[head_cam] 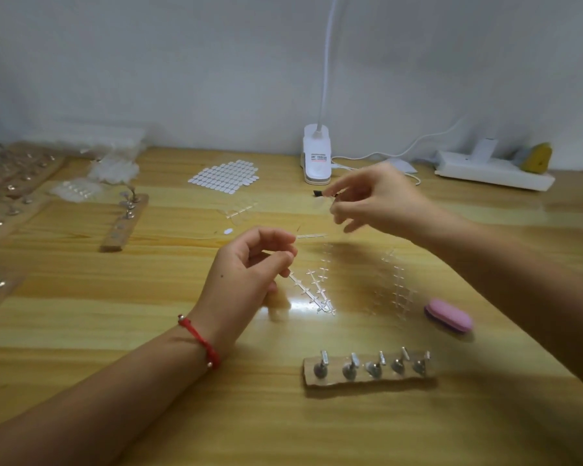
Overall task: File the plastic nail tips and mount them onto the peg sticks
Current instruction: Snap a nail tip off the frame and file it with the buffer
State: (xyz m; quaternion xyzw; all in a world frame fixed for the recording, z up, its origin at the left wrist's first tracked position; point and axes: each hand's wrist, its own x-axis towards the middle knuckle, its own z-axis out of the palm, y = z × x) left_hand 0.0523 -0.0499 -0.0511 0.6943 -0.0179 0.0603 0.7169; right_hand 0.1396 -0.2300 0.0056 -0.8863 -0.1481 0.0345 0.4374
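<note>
My left hand (249, 270) is closed around a clear plastic sprue strip (312, 235) that pokes out to the right of the fingertips. My right hand (374, 200) hovers above the table further back, its fingertips pinched on a small clear nail tip (320, 204), which is blurred. Bare clear sprue strips (313, 290) lie on the wood just right of my left hand, with more (396, 284) further right. A wooden block with several metal peg sticks (367, 368) sits near the front edge. A pink nail file block (448, 316) lies at the right.
A sheet of white adhesive tabs (224, 178) lies at the back centre beside a white clip lamp (317, 159). A second peg block (125, 220) and bags of clear tips (111, 169) are back left. Peg boards (7, 196) line the left edge. A white power strip (492, 169) is back right.
</note>
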